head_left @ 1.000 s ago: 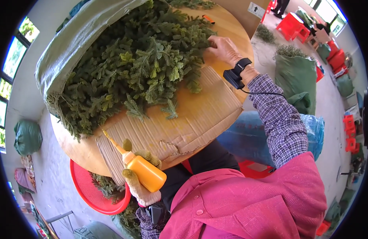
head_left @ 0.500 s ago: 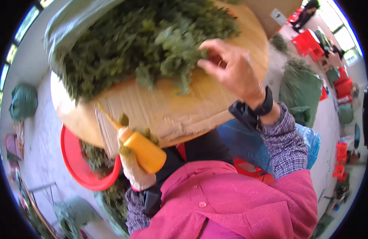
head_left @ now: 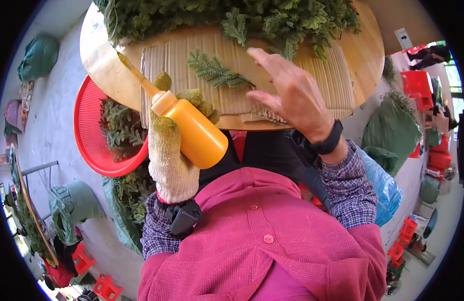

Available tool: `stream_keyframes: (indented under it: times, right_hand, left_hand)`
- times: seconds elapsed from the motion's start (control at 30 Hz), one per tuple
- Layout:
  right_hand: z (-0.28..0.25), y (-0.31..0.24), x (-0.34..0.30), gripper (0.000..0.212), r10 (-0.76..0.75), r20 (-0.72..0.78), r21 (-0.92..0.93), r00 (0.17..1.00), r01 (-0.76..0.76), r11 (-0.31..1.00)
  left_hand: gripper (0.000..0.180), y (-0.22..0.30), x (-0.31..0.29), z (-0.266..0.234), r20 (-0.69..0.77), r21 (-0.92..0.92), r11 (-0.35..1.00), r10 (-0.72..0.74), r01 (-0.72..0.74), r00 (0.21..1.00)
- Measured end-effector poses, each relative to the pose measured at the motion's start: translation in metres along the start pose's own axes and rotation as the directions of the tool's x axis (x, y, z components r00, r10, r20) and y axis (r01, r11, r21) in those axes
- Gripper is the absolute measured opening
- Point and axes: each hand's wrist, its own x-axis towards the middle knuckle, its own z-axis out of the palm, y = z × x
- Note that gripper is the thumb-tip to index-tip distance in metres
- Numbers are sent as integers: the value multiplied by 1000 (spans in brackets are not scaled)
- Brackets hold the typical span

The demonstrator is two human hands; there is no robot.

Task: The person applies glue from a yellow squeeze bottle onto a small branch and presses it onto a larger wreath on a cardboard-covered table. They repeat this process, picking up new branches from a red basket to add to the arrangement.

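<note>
My left hand (head_left: 168, 163), in a pale knitted glove with yellow-stained fingertips, is wrapped round an orange squeeze bottle (head_left: 201, 134). The bottle is tilted, its long thin nozzle pointing to the far left over the table edge. A single green artificial fir sprig (head_left: 217, 71) lies on a sheet of corrugated cardboard (head_left: 325, 78). My bare right hand (head_left: 299, 95) hovers just right of the sprig's stem end, thumb and fingers apart with nothing seen between them. Beyond the sprig, a heap of the same sprigs (head_left: 302, 22) covers the far side of the table.
The cardboard rests on a round wooden table (head_left: 368, 42). Left of the table stands a red basket (head_left: 86, 128) with sprigs in it. A green sack (head_left: 392, 125) is on the right, near red stools (head_left: 416, 88). Blue plastic (head_left: 385, 193) lies beside my right arm.
A single sprig now lies on the cardboard, apart from the heap. My right hand has come back from the heap and its fingers have opened. The left hand still holds the bottle.
</note>
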Motion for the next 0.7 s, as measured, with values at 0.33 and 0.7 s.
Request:
stream_keyframes:
  times: [0.33, 0.7]
  right_hand:
    - [15, -32, -48, 51, -647, -189, 42, 739, 664, 746]
    - [5, -7, -51, 39, -647, -214, 18, 732, 665, 746]
  left_hand:
    - [53, -7, -14, 9, 21, -296, 876, -392, 380, 920]
    - [52, -16, -11, 31, 190, -207, 848, -454, 487, 871]
